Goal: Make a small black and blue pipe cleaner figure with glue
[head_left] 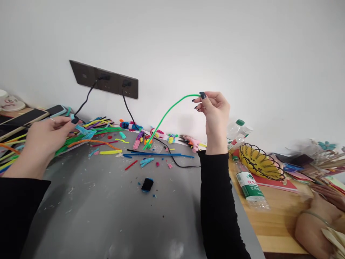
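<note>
Pinched at one end by my right hand [214, 111], a green pipe cleaner [172, 106] arcs down to the left over the table. At the left, my left hand [51, 136] is closed with thumb and finger on a light blue bent pipe cleaner [87, 133], just above a heap of loose pipe cleaners [99, 124]. Small pipe-cleaner figures [138, 139] lie along the wall side. In the middle of the grey table sits a black fuzzy block [147, 185] with blue edges. Blue pipe cleaners [159, 155] and short cut pieces lie behind it.
Black cables run from the wall sockets [107, 81] to the table. A pink glue gun [194, 144] lies at the back. On the right, a yellow basket [260, 162] and plastic bottle [250, 187] rest near another person's hand [330, 199]. Phones [27, 120] are at far left.
</note>
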`<action>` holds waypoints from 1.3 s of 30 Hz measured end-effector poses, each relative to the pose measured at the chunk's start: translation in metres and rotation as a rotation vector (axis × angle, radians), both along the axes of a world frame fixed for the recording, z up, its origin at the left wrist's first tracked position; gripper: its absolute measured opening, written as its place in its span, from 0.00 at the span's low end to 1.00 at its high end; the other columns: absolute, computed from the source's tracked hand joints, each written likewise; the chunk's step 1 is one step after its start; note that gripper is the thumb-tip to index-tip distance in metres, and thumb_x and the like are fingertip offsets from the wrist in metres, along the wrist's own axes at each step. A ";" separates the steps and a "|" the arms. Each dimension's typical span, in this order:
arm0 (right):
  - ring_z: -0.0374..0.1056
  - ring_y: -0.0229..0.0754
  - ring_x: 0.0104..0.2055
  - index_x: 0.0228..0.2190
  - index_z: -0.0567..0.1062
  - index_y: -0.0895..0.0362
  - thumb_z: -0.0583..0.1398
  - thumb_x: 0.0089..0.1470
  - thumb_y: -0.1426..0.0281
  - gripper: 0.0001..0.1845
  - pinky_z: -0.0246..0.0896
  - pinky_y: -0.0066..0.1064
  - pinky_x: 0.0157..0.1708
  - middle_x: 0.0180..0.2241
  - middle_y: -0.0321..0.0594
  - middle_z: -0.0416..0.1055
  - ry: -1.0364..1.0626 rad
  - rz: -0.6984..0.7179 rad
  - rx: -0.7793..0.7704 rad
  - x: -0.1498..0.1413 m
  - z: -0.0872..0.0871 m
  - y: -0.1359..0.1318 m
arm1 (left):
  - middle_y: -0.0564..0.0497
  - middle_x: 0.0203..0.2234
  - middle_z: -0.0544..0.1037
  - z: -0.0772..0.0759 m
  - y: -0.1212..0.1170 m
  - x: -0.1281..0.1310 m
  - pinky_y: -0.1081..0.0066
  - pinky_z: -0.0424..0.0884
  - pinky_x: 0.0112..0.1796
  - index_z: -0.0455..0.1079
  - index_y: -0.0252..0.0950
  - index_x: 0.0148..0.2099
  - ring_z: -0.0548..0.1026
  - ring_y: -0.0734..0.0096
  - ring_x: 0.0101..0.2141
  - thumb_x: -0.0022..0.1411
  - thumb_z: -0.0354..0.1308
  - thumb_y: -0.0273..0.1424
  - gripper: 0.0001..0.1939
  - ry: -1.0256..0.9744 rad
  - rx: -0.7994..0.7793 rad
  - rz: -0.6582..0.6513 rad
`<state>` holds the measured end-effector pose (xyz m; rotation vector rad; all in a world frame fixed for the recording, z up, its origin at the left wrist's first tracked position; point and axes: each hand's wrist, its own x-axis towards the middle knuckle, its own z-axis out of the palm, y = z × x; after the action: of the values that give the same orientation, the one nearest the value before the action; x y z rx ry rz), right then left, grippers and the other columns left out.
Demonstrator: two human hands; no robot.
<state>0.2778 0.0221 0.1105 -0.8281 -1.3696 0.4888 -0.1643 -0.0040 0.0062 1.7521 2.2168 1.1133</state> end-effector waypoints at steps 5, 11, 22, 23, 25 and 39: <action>0.73 0.35 0.28 0.37 0.74 0.51 0.66 0.67 0.66 0.06 0.71 0.31 0.33 0.33 0.36 0.82 -0.003 0.018 -0.020 -0.001 0.001 -0.005 | 0.43 0.33 0.84 0.015 -0.007 0.020 0.54 0.82 0.42 0.76 0.32 0.49 0.84 0.52 0.34 0.61 0.54 0.36 0.19 -0.079 -0.097 0.061; 0.74 0.36 0.30 0.36 0.74 0.51 0.64 0.67 0.65 0.06 0.71 0.32 0.35 0.34 0.36 0.81 -0.076 0.012 -0.101 -0.010 0.000 -0.008 | 0.34 0.61 0.78 0.046 -0.035 0.077 0.44 0.72 0.59 0.77 0.32 0.61 0.80 0.38 0.54 0.63 0.52 0.40 0.30 0.007 -0.011 -0.020; 0.76 0.36 0.32 0.36 0.75 0.51 0.65 0.66 0.66 0.05 0.73 0.31 0.38 0.33 0.35 0.82 -0.193 0.244 -0.226 -0.028 0.002 -0.018 | 0.48 0.39 0.88 0.091 -0.006 0.190 0.66 0.73 0.32 0.80 0.42 0.62 0.81 0.61 0.32 0.65 0.59 0.36 0.24 -0.118 -0.006 -0.591; 0.76 0.36 0.32 0.36 0.75 0.52 0.64 0.66 0.67 0.05 0.73 0.31 0.38 0.33 0.35 0.82 -0.202 0.255 -0.240 -0.028 0.002 -0.018 | 0.49 0.35 0.88 0.095 -0.003 0.195 0.66 0.73 0.32 0.81 0.41 0.60 0.81 0.62 0.30 0.66 0.59 0.34 0.23 -0.123 -0.001 -0.603; 0.76 0.36 0.32 0.36 0.75 0.52 0.64 0.66 0.68 0.04 0.72 0.31 0.38 0.33 0.35 0.83 -0.219 0.272 -0.268 -0.026 0.002 -0.017 | 0.50 0.31 0.86 0.101 0.002 0.202 0.65 0.72 0.31 0.83 0.40 0.56 0.79 0.63 0.28 0.66 0.59 0.33 0.20 -0.101 0.021 -0.612; 0.75 0.36 0.28 0.32 0.79 0.55 0.55 0.61 0.83 0.17 0.69 0.29 0.33 0.24 0.32 0.79 -0.529 0.353 -0.487 -0.052 -0.021 0.004 | 0.53 0.27 0.84 0.076 0.042 0.167 0.65 0.70 0.31 0.84 0.46 0.42 0.80 0.59 0.29 0.63 0.57 0.35 0.14 0.159 -0.162 -0.668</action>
<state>0.2255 0.0260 0.0897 -1.1698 -1.9399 0.9500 0.0029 0.0380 0.0821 2.2987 1.5124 0.6394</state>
